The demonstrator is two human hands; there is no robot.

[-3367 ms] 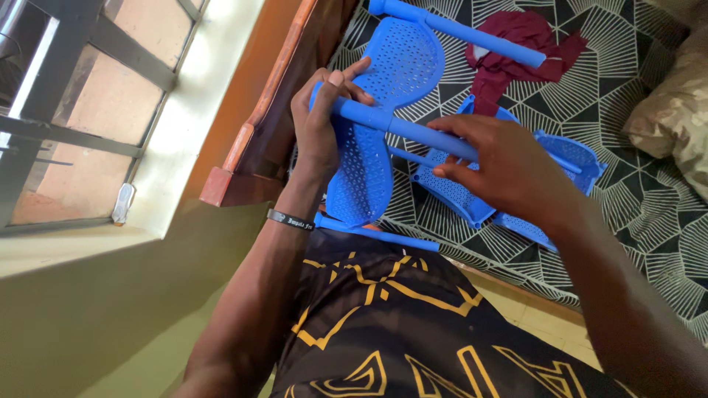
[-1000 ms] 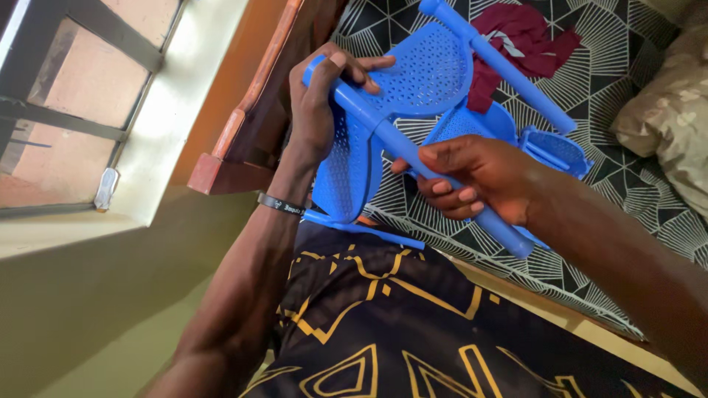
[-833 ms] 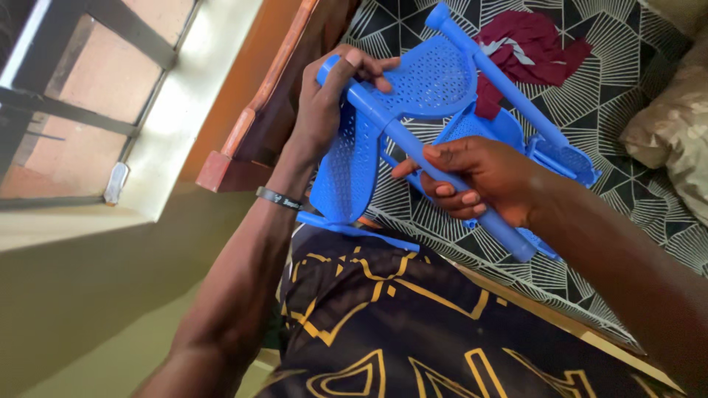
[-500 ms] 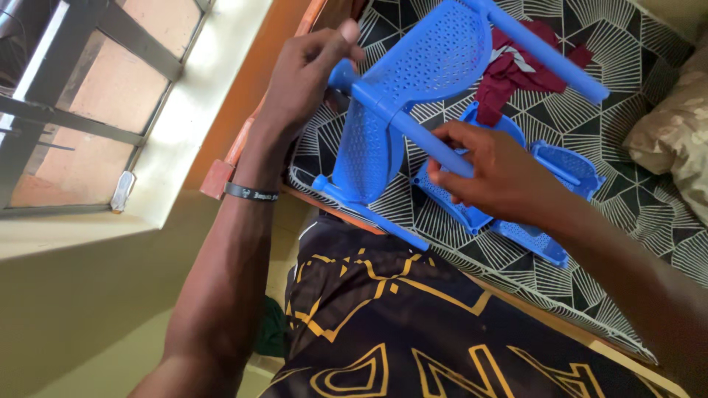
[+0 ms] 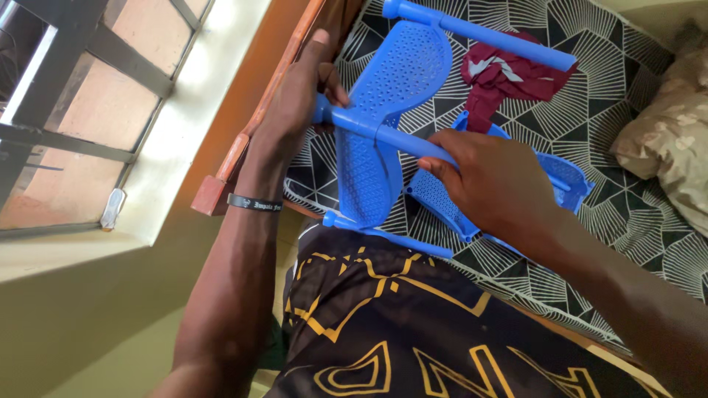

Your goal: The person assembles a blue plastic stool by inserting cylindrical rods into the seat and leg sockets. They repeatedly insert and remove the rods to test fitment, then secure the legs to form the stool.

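Note:
A blue plastic rack (image 5: 383, 125) made of perforated panels and round tubes lies over a bed with a black-and-white patterned sheet (image 5: 634, 74). My left hand (image 5: 299, 103) grips the left end of its middle tube. My right hand (image 5: 490, 184) wraps around the same tube further right. Another blue perforated panel (image 5: 442, 206) lies flat on the sheet under my right hand. A black wristband (image 5: 254, 203) sits on my left wrist.
A dark red cloth (image 5: 509, 77) lies on the sheet beyond the rack. A beige pillow (image 5: 667, 140) sits at the right edge. The wooden bed frame (image 5: 243, 140) runs along the left, beside a window with bars (image 5: 81, 125). My lap in black-and-yellow fabric (image 5: 413, 332) fills the bottom.
The rack has swung from slanted to more level and away from me. My left hand slid onto the end of the middle tube and my right hand shifted along it.

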